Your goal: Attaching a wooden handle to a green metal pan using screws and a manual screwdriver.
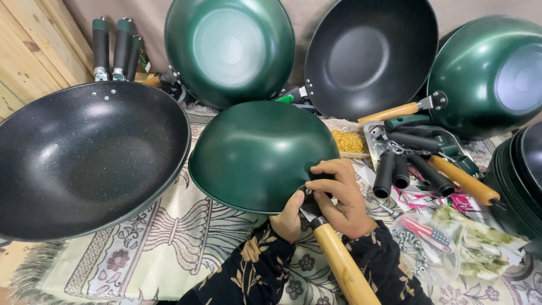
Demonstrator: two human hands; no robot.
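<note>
A green wok [254, 152] lies bottom-up on a patterned cloth [164, 248], its rim toward me. A wooden handle [343, 270] with a metal bracket meets that rim. My left hand [289, 216] presses on the bracket from below, thumb against the rim. My right hand [339, 195] curls over the bracket and the top of the handle, fingers touching the wok's wall. Both sleeves are dark with a floral print.
A large black speckled wok [84, 152] sits at left. Green [230, 48], black [370, 53] and green [488, 73] woks lean at the back. Loose black and wooden handles [420, 161], a tray of yellow bits [348, 141] and plastic bags of hardware [435, 243] lie at right.
</note>
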